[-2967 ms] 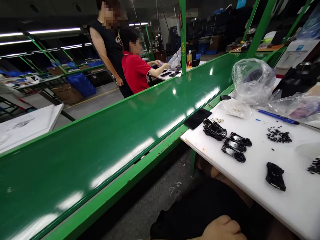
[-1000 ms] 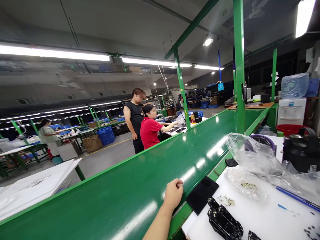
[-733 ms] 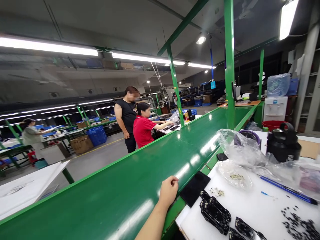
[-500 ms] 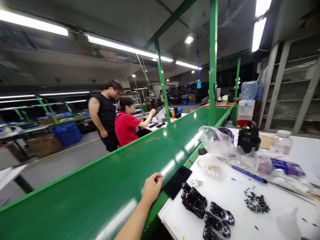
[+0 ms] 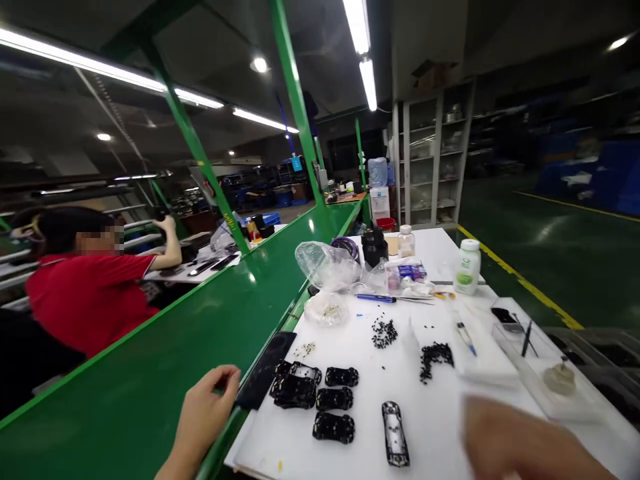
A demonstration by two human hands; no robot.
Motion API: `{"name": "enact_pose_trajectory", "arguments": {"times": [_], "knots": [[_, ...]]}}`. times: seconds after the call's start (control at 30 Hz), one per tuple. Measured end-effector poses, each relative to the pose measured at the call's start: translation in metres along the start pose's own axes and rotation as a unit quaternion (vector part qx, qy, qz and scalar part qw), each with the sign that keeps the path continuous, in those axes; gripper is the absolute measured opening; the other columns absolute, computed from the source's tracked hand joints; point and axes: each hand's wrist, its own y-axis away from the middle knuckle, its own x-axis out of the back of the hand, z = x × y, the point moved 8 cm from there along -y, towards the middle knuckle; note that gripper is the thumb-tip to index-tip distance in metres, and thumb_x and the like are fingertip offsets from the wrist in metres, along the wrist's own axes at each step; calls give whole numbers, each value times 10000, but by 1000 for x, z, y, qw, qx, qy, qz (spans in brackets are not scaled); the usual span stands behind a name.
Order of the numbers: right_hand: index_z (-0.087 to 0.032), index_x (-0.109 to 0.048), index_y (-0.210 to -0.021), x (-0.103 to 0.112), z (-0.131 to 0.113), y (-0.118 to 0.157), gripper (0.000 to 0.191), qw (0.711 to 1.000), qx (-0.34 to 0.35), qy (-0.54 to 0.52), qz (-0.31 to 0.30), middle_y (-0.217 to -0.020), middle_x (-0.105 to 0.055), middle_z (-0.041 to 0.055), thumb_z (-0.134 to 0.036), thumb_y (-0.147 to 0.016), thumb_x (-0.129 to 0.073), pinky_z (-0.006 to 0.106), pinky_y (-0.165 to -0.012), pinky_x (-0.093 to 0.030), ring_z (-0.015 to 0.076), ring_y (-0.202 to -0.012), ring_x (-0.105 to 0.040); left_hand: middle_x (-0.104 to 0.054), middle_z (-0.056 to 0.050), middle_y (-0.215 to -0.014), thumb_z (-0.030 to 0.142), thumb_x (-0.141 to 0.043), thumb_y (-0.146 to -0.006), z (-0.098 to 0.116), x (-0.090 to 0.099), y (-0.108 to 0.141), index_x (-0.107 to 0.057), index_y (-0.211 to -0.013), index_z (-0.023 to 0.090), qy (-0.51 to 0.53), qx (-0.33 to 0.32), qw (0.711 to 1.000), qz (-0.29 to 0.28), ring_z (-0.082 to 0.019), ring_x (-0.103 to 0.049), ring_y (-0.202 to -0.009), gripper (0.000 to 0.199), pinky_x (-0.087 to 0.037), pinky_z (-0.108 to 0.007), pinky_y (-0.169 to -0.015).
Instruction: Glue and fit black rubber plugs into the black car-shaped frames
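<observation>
My left hand [image 5: 206, 408] hovers over or rests at the near edge of the green conveyor belt, fingers loosely curled and nothing visible in them. To its right on the white worktop [image 5: 367, 427], a cluster of glossy black toy car bodies [image 5: 295, 390] sits beside a column of similar black car bodies [image 5: 334, 428]. One more car part, with a pale inside [image 5: 395, 433], lies apart. My right hand [image 5: 505, 433], smeared by motion at the lower right, is nearest the white pad; its fingers cannot be made out. Small black pieces form two piles, one of them a dense heap [image 5: 434, 360].
A plastic bag [image 5: 327, 267], a blue pen-like tool [image 5: 376, 298] and a white bottle [image 5: 467, 267] stand or lie farther back. On the right is a clear tray [image 5: 555, 387] with a small jar. A person in red [image 5: 95, 287] sits across the green belt [image 5: 125, 373].
The view has swung right, bringing more of the worktop into sight. My right hand has come into the picture. The person in black is out of view; the seated person's arm is raised.
</observation>
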Motion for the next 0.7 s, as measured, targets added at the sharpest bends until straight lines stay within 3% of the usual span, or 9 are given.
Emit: {"name": "enact_pose_trajectory", "arguments": {"times": [0.1,0.17,0.23,0.33,0.43,0.57,0.7], "knots": [[-230,-512,-669,-25,29,-30,234,999,-13,34,-29,-623,-507,-11,-312,-879,-575,292,-555,-381,150,-572,-472,-704,-27,-847,461,-521,-846,56,6,2,-677,-796,228,7,-62,995,-73,-206,-626,-785,285,-472,-263,-720],[-218,-522,-669,-32,69,-44,253,993,-111,44,2,-562,-415,-31,-346,-887,-512,278,-514,-318,138,-526,-395,-704,-34,-929,445,-510,-873,100,4,7,-701,-849,248,3,-98,987,-128,-216,-629,-859,276,-475,-269,-756],[-211,-550,-716,-34,97,-47,262,987,-156,31,19,-560,-379,-39,-384,-898,-473,270,-522,-316,138,-530,-377,-698,-46,-953,422,-504,-885,145,-7,11,-717,-881,261,-1,-133,975,-176,-225,-626,-873,267,-479,-288,-765],[-204,-546,-743,-29,116,-42,262,985,-165,40,21,-594,-411,-34,-375,-906,-434,262,-548,-333,139,-563,-407,-691,-60,-951,335,-497,-893,208,-49,18,-730,-891,264,-13,-215,936,-279,-232,-620,-879,244,-473,-314,-784],[-205,-554,-746,-29,119,-39,217,983,-171,61,-21,-589,-453,-38,-313,-895,-438,250,-547,-336,132,-560,-432,-684,-55,-982,226,-558,-840,257,-102,26,-737,-958,264,-4,-312,883,-351,-230,-615,-912,217,-458,-316,-810],[-213,-591,-752,-43,116,-36,113,976,-164,76,-123,-588,-532,-49,-197,-818,-501,232,-534,-331,114,-546,-474,-686,-52,-925,174,-649,-754,287,-156,31,-747,-922,236,31,-392,825,-407,-223,-619,-885,204,-458,-289,-758],[-214,-562,-704,-52,109,-24,52,960,-164,88,-207,-643,-585,-48,-170,-706,-588,231,-486,-287,110,-553,-497,-691,-39,-828,174,-654,-765,288,-180,30,-745,-786,228,44,-402,812,-422,-204,-619,-838,108,-453,-272,-742]]}}
